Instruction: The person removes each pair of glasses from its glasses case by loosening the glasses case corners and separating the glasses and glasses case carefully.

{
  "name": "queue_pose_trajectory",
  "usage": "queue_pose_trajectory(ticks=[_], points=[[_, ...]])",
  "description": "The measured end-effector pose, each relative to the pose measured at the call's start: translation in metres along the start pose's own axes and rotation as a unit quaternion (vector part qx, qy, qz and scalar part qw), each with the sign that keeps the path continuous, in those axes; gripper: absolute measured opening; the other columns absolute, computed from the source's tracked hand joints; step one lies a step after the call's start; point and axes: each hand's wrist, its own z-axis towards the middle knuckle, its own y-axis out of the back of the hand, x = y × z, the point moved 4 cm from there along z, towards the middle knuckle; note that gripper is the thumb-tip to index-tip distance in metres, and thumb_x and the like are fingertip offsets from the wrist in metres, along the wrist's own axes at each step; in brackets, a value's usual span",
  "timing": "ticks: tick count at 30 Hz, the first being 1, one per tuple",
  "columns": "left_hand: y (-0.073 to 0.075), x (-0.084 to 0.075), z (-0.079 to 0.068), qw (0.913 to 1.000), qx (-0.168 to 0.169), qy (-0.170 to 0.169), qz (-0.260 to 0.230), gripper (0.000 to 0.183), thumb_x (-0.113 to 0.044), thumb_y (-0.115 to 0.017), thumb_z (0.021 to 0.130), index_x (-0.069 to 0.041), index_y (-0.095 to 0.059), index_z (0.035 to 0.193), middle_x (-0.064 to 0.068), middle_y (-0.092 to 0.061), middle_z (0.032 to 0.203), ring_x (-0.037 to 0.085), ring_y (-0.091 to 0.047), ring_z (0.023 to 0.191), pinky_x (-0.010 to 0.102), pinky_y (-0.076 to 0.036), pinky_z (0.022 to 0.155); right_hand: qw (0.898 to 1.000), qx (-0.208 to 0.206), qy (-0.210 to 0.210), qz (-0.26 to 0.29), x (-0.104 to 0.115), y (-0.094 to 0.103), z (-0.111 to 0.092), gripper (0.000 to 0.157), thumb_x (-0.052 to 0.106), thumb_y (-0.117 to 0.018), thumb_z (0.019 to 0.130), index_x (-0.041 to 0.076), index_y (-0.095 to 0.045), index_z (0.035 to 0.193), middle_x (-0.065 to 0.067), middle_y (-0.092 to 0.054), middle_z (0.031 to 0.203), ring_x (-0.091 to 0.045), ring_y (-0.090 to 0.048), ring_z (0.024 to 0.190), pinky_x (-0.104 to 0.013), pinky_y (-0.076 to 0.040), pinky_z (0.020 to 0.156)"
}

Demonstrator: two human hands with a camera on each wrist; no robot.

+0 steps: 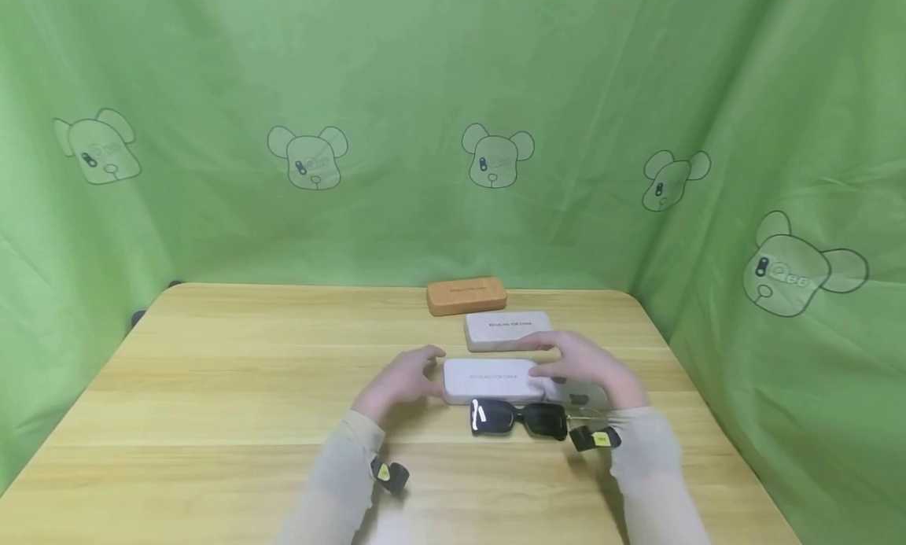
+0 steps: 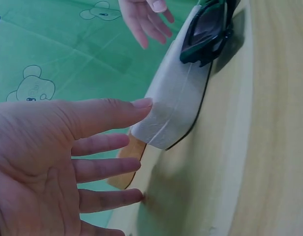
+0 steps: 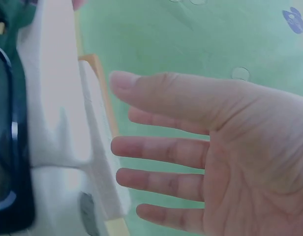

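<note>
A white glasses case [image 1: 488, 380] with small lettering on its lid lies on the table between my two hands. At its left end is my left hand [image 1: 405, 378], fingers spread and fairly straight; in the left wrist view the thumb tip overlaps the case's end [image 2: 164, 118]. My right hand [image 1: 583, 362] hovers by the right end, its fingers extended and holding nothing in the right wrist view. Black sunglasses [image 1: 543, 419] lie along the case's near side. Beneath the right hand, partly hidden, a pale item with dark patches [image 1: 579, 398] adjoins the case.
Behind the near case lies a second white glasses case [image 1: 499, 333], and farther back an orange-brown one [image 1: 467, 296]. Wooden table [image 1: 233, 403] extends to the left and front. Green curtains [image 1: 396, 230] with bear-head drawings stand along the back and sides.
</note>
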Motion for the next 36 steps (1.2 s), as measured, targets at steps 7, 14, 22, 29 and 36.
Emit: queue_pose_trajectory(ticks=[7, 14, 22, 29, 36], points=[[0.01, -0.003, -0.001, 0.9991, -0.041, 0.007, 0.009, 0.054, -0.028, -0.07, 0.088, -0.009, -0.054, 0.136, 0.017, -0.057, 0.139, 0.036, -0.054, 0.127, 0.053, -0.043, 0.109, 0.998, -0.054, -0.041, -0.017, -0.006, 0.018, -0.01, 0.062, 0.042, -0.07, 0.087, 0.01, -0.054, 0.138, -0.018, -0.06, 0.134, -0.041, -0.055, 0.123, -0.063, -0.042, 0.104], [0.02, -0.011, 0.004, 0.9945, -0.104, 0.002, 0.009, 0.051, -0.032, -0.066, 0.091, -0.011, -0.054, 0.136, 0.012, -0.058, 0.139, 0.032, -0.054, 0.129, 0.05, -0.043, 0.11, 0.996, -0.077, -0.045, -0.024, -0.01, 0.028, -0.015, 0.072, 0.039, -0.071, 0.087, 0.005, -0.045, 0.144, -0.023, -0.047, 0.146, -0.046, -0.043, 0.134, -0.065, -0.032, 0.111], [0.03, -0.021, 0.014, 0.9883, -0.151, -0.009, 0.02, 0.06, -0.039, -0.067, 0.09, -0.014, -0.05, 0.141, 0.008, -0.054, 0.144, 0.03, -0.05, 0.134, 0.047, -0.039, 0.114, 0.996, -0.077, -0.031, -0.038, -0.014, 0.034, -0.009, 0.076, 0.039, -0.068, 0.089, 0.002, -0.036, 0.148, -0.025, -0.04, 0.15, -0.047, -0.037, 0.137, -0.064, -0.026, 0.114], [0.036, -0.03, 0.034, 0.9792, -0.17, -0.048, 0.1, 0.064, -0.047, -0.065, 0.089, -0.017, -0.047, 0.143, 0.004, -0.054, 0.144, 0.027, -0.051, 0.133, 0.047, -0.039, 0.114, 0.995, -0.045, -0.05, -0.07, -0.023, 0.046, 0.007, 0.078, 0.045, -0.06, 0.093, 0.004, -0.029, 0.152, -0.023, -0.032, 0.155, -0.045, -0.03, 0.142, -0.063, -0.024, 0.117], [0.037, -0.033, 0.055, 0.9666, -0.147, -0.084, 0.193, 0.072, -0.056, -0.063, 0.087, -0.019, -0.043, 0.146, 0.003, -0.051, 0.148, 0.028, -0.05, 0.134, 0.052, -0.036, 0.115, 0.995, -0.007, -0.052, -0.087, -0.033, 0.048, 0.028, 0.084, 0.036, -0.069, 0.087, 0.0, -0.028, 0.151, -0.026, -0.029, 0.155, -0.049, -0.026, 0.142, -0.065, -0.02, 0.116]])
